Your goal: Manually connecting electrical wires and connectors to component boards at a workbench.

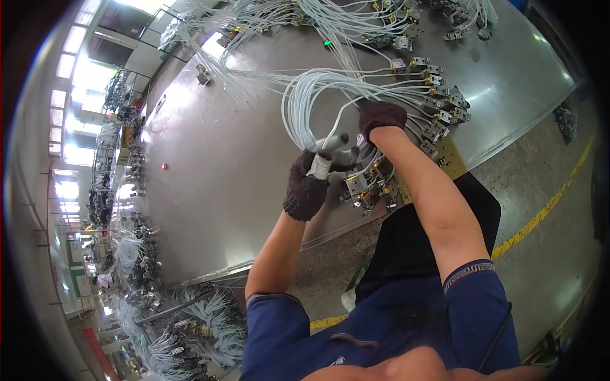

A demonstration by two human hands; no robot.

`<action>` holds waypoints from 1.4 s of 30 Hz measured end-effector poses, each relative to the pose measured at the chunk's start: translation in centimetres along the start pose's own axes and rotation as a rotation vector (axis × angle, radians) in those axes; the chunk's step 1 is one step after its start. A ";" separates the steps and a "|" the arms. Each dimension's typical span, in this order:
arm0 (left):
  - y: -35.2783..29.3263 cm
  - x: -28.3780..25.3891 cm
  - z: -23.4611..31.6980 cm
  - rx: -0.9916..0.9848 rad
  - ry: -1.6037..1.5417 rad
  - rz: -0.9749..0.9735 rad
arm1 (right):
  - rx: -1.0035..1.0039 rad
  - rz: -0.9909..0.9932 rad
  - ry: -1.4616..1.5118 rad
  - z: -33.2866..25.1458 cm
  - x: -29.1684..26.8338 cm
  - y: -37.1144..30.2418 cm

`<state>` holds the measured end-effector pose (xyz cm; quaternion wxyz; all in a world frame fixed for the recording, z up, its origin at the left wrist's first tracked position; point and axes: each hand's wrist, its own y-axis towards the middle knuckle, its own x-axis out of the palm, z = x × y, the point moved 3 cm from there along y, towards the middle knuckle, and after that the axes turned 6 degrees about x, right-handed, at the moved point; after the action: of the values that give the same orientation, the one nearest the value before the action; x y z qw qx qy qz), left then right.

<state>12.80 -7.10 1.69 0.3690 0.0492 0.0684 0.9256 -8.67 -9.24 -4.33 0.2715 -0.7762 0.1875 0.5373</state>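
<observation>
Metal tbl [210,171], wht cables [296,108], looping up from L grip [307,187]

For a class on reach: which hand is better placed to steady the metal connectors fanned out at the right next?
Probably the right hand: it sits close beside those metal connectors. The left hand is farther off, at the lower end of the white cable loop.

There are two gloved hands [305,188] [382,117], one held white cable bundle [298,109] and one metal worktable [219,165].
</observation>
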 end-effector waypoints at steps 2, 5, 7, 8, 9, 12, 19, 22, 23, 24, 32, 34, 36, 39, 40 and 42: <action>-1.1 -0.6 -1.4 -0.114 -0.017 0.096 | 0.004 -0.012 -0.032 -0.1 0.3 0.1; -1.9 -0.3 -2.2 -0.037 -0.194 0.135 | 0.006 -0.003 -0.049 -0.3 0.6 0.4; -2.1 0.0 -2.5 -0.087 -0.251 0.271 | 0.015 0.006 -0.052 -0.3 0.6 0.5; -1.9 0.2 -2.4 -0.099 -0.279 0.278 | 0.041 -0.019 -0.047 -0.3 0.7 0.6; -1.8 0.2 -2.2 -0.132 -0.287 0.307 | 0.065 -0.042 -0.037 -0.3 0.7 0.5; -1.5 0.8 -0.9 -0.188 -0.247 0.323 | 0.099 0.011 -0.001 -0.5 0.2 0.3; -1.4 0.8 2.7 -0.518 -0.234 0.303 | 0.105 -0.054 -0.042 -0.5 0.7 0.5; -1.6 1.0 4.5 -0.505 -0.168 0.254 | 0.077 0.036 -0.026 -0.7 0.9 1.0; -1.7 1.0 4.9 -0.569 -0.123 0.270 | 0.080 0.028 -0.025 -0.5 1.0 1.0; -1.5 1.2 5.5 -0.512 -0.138 0.238 | 0.058 0.014 -0.036 -0.6 1.1 1.0; 0.1 -0.8 3.9 -0.467 -0.239 0.311 | 0.048 -0.004 -0.108 -0.6 0.0 0.6; 0.0 -1.2 2.3 -0.425 -0.336 0.319 | -0.035 -0.033 -0.139 -0.7 -0.9 0.1; 0.3 -1.0 0.4 -0.398 -0.411 0.376 | -0.138 -0.048 -0.221 -1.2 -2.2 -1.1; 0.7 -0.2 -1.6 -0.303 -0.483 0.422 | -0.297 0.184 -0.213 -2.1 -5.0 -4.2; 0.8 0.0 -2.2 -0.296 -0.541 0.444 | -0.407 0.257 -0.145 -2.2 -6.1 -5.3; 1.2 0.0 -2.9 -0.262 -0.555 0.447 | -0.429 0.131 -0.191 -2.5 -6.3 -6.9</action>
<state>11.58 -8.17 -0.93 0.1657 0.2640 -0.1656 0.9356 -5.02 -5.37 3.80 0.0813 -0.7479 0.0926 0.6522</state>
